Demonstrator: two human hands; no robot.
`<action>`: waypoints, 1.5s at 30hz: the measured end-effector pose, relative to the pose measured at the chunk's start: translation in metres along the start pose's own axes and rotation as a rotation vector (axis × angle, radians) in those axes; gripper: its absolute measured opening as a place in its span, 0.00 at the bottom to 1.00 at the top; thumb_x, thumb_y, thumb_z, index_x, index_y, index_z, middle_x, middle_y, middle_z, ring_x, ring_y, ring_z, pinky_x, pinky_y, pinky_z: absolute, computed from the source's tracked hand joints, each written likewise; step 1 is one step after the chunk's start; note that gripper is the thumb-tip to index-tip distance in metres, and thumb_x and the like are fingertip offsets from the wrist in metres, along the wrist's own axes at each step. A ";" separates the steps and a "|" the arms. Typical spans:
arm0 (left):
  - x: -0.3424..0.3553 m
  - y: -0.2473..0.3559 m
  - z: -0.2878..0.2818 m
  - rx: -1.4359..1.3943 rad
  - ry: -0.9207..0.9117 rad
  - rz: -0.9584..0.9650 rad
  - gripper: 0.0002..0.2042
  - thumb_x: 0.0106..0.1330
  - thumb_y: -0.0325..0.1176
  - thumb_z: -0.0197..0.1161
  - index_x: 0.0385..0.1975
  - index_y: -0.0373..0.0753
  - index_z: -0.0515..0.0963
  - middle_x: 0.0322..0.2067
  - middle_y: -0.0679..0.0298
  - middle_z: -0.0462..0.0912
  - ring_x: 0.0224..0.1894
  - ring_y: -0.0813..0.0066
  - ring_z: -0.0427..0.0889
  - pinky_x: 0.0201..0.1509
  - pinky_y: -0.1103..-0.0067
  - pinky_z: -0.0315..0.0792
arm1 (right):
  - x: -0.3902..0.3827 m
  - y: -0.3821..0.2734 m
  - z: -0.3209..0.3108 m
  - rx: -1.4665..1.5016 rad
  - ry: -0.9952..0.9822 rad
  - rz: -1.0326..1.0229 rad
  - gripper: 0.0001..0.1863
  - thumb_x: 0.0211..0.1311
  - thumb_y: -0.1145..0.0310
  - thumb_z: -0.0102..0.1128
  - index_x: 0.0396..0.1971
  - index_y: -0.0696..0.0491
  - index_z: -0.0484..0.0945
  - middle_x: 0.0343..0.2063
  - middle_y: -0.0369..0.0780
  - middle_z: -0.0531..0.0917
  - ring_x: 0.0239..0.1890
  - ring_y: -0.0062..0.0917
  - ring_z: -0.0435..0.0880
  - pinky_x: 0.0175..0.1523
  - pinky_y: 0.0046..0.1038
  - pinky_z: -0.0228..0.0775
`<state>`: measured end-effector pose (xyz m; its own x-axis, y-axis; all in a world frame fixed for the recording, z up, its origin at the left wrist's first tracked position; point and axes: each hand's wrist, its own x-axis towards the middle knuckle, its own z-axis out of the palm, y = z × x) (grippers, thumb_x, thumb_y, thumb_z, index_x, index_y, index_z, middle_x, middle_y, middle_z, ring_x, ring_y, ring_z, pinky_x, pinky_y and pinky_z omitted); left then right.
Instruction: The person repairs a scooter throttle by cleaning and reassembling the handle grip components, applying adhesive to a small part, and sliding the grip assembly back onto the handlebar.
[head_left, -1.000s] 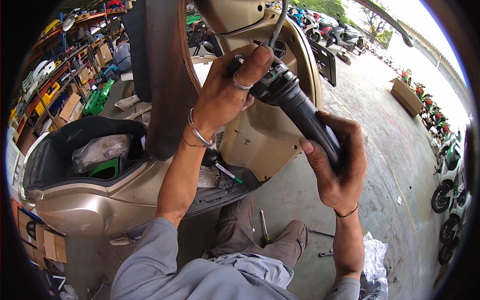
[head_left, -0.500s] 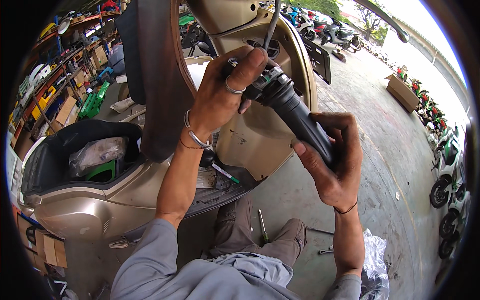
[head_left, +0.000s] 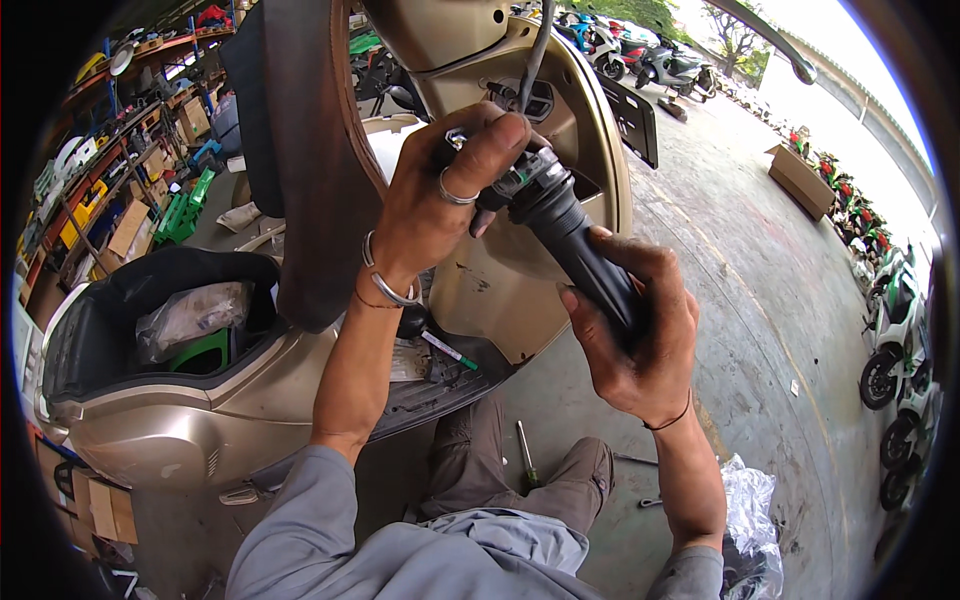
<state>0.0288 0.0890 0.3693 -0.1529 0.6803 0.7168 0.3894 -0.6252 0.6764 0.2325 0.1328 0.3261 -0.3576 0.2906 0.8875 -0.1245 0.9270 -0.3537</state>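
A black handlebar grip (head_left: 578,245) is held between my two hands in front of the gold scooter (head_left: 480,310), tilted with its free end toward the lower right. My left hand (head_left: 425,205) is closed around the switch-like collar (head_left: 540,185) at its upper end, thumb on top. My right hand (head_left: 650,345) wraps the lower end of the grip, with the thumb on the near side. From the collar a dark cable (head_left: 537,60) runs up toward the scooter's front. My left palm hides part of the collar.
A brown seat-like panel (head_left: 310,170) hangs at left above the open storage bin (head_left: 90,330). The footboard holds a green-and-white marker (head_left: 450,350). A screwdriver (head_left: 527,455) lies between my legs; clear plastic wrap (head_left: 750,520) is at right. Parked scooters (head_left: 890,360) line the far right.
Both hands have shifted a little to the left with the grip, the right hand also slightly downward. Each hand keeps its hold.
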 end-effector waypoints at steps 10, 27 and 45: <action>0.000 -0.002 0.004 -0.109 0.124 -0.004 0.20 0.66 0.53 0.61 0.32 0.38 0.83 0.25 0.70 0.82 0.19 0.88 0.74 0.17 0.85 0.62 | 0.000 0.001 0.004 -0.204 -0.010 -0.100 0.27 0.44 0.81 0.66 0.51 0.53 0.79 0.30 0.41 0.79 0.21 0.32 0.81 0.25 0.31 0.71; -0.001 -0.004 0.003 -0.132 0.094 0.013 0.21 0.66 0.52 0.60 0.32 0.37 0.83 0.22 0.71 0.80 0.17 0.88 0.71 0.18 0.86 0.60 | -0.003 -0.005 0.004 -0.326 -0.052 -0.136 0.25 0.48 0.84 0.67 0.49 0.58 0.77 0.33 0.47 0.82 0.25 0.33 0.86 0.28 0.27 0.75; -0.001 0.000 -0.005 -0.107 0.028 0.025 0.21 0.68 0.51 0.59 0.33 0.35 0.82 0.29 0.67 0.83 0.30 0.84 0.80 0.30 0.83 0.71 | -0.006 -0.006 0.010 -0.319 -0.036 -0.138 0.25 0.48 0.84 0.66 0.50 0.58 0.76 0.34 0.47 0.82 0.25 0.33 0.86 0.27 0.27 0.75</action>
<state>0.0247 0.0864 0.3692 -0.1705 0.6542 0.7368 0.2942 -0.6799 0.6717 0.2257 0.1233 0.3199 -0.3903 0.1536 0.9078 0.1194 0.9861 -0.1156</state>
